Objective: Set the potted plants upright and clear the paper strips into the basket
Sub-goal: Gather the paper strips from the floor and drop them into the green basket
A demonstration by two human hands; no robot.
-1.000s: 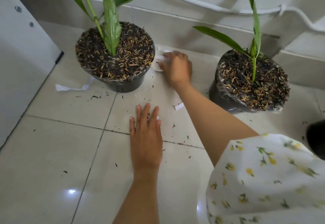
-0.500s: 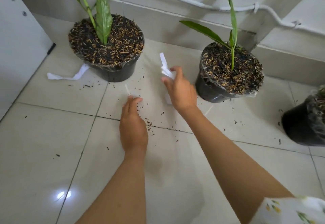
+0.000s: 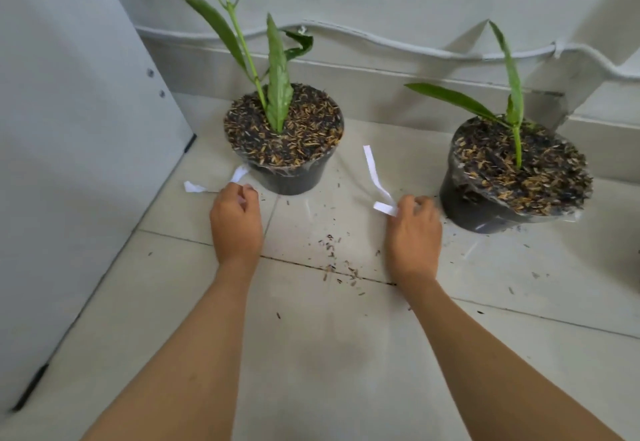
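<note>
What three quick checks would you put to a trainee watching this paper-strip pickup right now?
1. True or false: the right hand holds a white paper strip lifted off the floor.
2. Which best describes the left pot and right pot? A) both lying on their sides B) both standing with their plants up C) one stacked on the other
3. Fill in: the left hand is at the strip on the floor beside the ____ pot.

Key: 1 true; 2 B; 3 left.
</note>
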